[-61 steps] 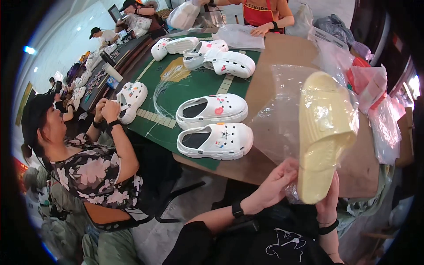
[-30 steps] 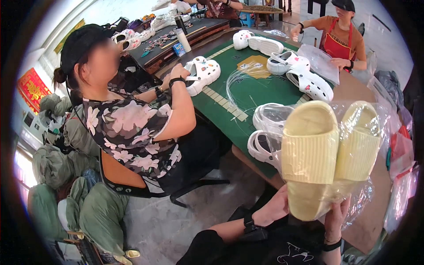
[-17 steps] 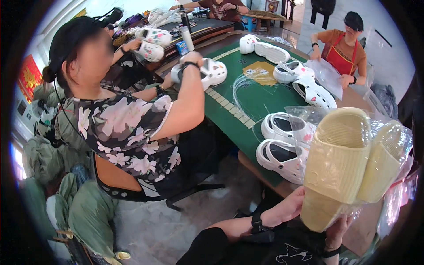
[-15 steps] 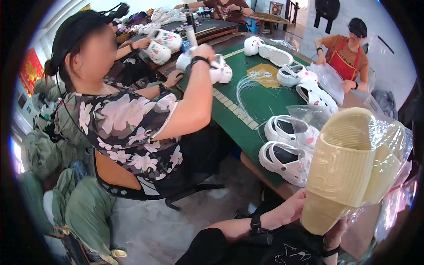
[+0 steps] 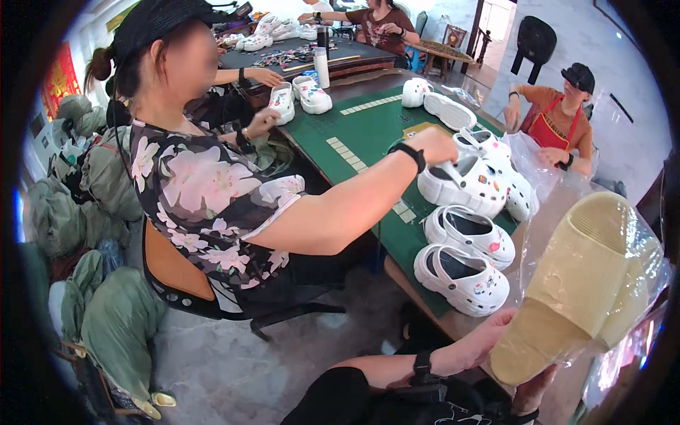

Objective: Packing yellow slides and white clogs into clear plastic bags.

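A pair of cream-yellow slides (image 5: 574,297) in a clear plastic bag (image 5: 652,262) is held up at the lower right, toe strap facing me. My left hand (image 5: 490,334) grips the left edge of the front slide near its lower end, fingers partly hidden behind it. Below the pair, my right hand (image 5: 536,388) supports it from underneath; most of its fingers are hidden. Just left of the slides, white clogs with small charms (image 5: 464,280) stand on the green-topped table (image 5: 312,138).
A co-worker in a flowered top (image 5: 212,191) sits at the left, one hand (image 5: 435,145) on a white clog (image 5: 464,185). Across the table, a person in a red apron (image 5: 552,124) handles clear plastic. Green sacks (image 5: 120,326) lie on the floor at left.
The co-worker's arm has swung toward me, bringing a white clog to the row beside the slides. The bagged slides have shifted slightly right and down in my hands.
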Demonstrator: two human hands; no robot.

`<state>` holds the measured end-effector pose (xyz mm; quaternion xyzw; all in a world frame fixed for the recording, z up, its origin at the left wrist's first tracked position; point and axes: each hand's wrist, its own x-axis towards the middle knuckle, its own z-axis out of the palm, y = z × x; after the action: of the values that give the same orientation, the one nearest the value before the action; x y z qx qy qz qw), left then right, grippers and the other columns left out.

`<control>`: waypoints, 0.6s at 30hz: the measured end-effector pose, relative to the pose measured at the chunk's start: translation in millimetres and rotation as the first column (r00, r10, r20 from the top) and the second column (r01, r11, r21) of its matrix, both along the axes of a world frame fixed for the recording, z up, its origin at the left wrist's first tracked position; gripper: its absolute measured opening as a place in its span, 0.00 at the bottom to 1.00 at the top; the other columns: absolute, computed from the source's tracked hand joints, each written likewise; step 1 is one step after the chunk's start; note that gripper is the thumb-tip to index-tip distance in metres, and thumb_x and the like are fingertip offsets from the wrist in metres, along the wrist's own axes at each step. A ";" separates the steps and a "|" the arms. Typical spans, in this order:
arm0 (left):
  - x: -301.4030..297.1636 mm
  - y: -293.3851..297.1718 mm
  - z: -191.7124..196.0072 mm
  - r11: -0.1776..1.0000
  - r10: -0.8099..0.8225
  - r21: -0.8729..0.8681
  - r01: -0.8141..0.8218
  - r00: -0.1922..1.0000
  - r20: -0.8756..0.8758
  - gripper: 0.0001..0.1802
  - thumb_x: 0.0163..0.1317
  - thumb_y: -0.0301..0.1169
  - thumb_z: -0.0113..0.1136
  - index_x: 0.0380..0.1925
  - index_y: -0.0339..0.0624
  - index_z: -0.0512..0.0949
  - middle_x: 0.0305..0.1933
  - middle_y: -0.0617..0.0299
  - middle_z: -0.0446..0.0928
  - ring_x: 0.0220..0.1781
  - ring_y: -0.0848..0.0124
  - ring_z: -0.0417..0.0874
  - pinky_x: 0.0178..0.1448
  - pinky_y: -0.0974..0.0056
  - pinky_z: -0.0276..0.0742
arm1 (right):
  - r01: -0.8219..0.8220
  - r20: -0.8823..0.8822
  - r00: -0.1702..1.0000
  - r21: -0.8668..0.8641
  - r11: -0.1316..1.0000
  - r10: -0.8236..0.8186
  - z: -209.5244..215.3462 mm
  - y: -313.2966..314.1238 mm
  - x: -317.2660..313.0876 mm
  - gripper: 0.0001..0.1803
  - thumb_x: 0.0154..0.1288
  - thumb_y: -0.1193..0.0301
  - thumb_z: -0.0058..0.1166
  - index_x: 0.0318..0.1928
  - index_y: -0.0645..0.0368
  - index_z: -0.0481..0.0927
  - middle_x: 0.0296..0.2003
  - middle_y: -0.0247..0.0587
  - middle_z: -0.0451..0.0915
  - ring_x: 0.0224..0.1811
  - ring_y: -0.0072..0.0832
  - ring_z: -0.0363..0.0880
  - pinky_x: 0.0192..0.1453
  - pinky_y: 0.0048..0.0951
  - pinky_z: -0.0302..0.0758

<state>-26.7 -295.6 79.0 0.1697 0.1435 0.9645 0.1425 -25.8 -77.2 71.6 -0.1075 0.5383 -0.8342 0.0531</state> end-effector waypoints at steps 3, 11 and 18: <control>-7.2 19.9 -3.0 0.998 0.004 -0.063 -0.006 0.999 -0.033 0.20 0.69 0.29 0.58 0.60 0.38 0.73 0.56 0.63 0.80 0.55 0.75 0.81 0.56 0.68 0.78 | -0.020 0.040 0.999 -0.030 0.999 0.021 -10.2 24.0 9.5 0.39 0.71 0.45 0.46 0.72 0.55 0.58 0.65 0.41 0.69 0.65 0.37 0.70 0.65 0.40 0.73; -3.6 41.0 -4.6 0.991 0.107 -0.084 -0.105 0.994 0.010 0.28 0.71 0.31 0.55 0.68 0.40 0.63 0.63 0.62 0.74 0.60 0.74 0.77 0.61 0.66 0.76 | -0.263 -0.067 0.965 -0.236 0.935 0.255 -15.7 26.2 17.2 0.39 0.71 0.45 0.48 0.73 0.53 0.57 0.70 0.42 0.63 0.71 0.44 0.62 0.74 0.50 0.61; 18.4 30.7 -27.2 0.707 -0.030 -0.701 -0.094 0.986 -0.163 0.22 0.73 0.31 0.50 0.63 0.35 0.67 0.62 0.54 0.74 0.62 0.66 0.76 0.62 0.61 0.75 | -0.141 0.229 0.940 -0.419 0.897 0.254 -4.0 24.6 21.9 0.32 0.66 0.73 0.55 0.68 0.65 0.62 0.64 0.48 0.70 0.67 0.38 0.70 0.70 0.42 0.67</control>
<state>-8.3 -264.9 51.8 0.1777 0.5155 0.8214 0.1675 -3.9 -52.5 67.7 -0.0524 0.3316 -0.9225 0.1905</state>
